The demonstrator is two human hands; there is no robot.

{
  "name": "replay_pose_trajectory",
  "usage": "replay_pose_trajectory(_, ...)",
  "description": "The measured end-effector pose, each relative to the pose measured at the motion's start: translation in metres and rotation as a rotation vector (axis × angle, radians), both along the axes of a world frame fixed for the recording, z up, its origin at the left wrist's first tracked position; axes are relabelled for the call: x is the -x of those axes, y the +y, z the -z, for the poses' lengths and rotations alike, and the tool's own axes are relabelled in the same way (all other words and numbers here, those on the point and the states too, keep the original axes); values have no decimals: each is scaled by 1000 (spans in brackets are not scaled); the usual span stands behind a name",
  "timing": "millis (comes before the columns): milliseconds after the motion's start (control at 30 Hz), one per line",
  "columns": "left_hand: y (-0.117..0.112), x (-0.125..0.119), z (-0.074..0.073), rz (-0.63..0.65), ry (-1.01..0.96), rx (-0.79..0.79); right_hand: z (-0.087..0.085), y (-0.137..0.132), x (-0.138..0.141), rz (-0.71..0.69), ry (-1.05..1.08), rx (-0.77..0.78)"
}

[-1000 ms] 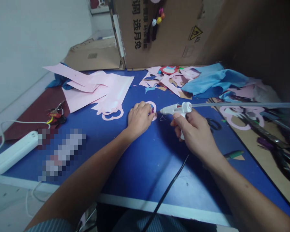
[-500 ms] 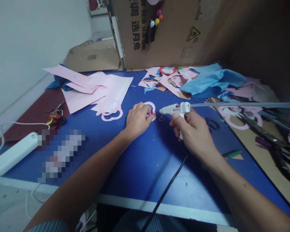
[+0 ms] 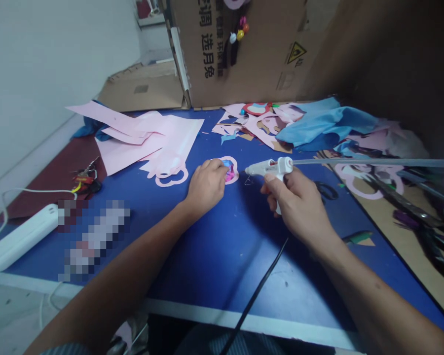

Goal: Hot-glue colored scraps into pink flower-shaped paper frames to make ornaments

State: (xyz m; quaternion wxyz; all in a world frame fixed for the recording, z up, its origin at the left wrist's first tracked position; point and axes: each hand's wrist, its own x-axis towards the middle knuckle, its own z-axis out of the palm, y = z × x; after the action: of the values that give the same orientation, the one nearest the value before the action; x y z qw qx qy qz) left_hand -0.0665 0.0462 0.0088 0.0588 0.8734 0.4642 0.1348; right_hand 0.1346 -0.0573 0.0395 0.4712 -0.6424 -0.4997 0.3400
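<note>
On the blue tabletop, my left hand [image 3: 206,186] is closed at the left edge of a small pink paper cutout [image 3: 236,166] with a rounded outline. Shiny blue and magenta material [image 3: 230,172] lies in the cutout's middle; my fingers hide its left part. My right hand [image 3: 294,197] grips a white hot glue gun [image 3: 269,168], its nozzle pointing left, a short gap from the cutout. Thin strands of glue hang below the nozzle. A long translucent glue stick [image 3: 370,161] sticks out of the gun's back end.
Pink paper sheets [image 3: 170,135] lie behind my left hand, with another pink cutout [image 3: 172,181] nearer. Paper scraps and blue cloth [image 3: 325,123] are piled at the back right. Large scissors [image 3: 418,212] lie far right. A white power strip [image 3: 22,236] sits left; a black cable [image 3: 257,291] crosses the front edge.
My left hand has slid slightly left, and its thumb has come off the cutout's right side, baring more of the blue and magenta middle. The glue gun stays almost in place.
</note>
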Motion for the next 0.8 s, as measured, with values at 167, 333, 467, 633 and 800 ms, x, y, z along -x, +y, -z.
replay_pose_trajectory(167, -16, 5, 0, 99, 90, -21, -1, 0, -1, -3, 7, -6)
replay_pose_trajectory(333, -29, 6, 14, 135, 152, 31, -2, 0, -1, -2, 5, -29)
replay_pose_trajectory(467, -30, 7, 17, 132, 153, 15, -1, 0, -1, -5, 15, -16)
replay_pose_trajectory(633, -30, 7, 14, 123, 173, 21, 0, 1, -1, 2, 24, -25)
replay_pose_trajectory(800, -31, 6, 12, 102, 164, 47, 0, 0, -1, 6, 16, -30)
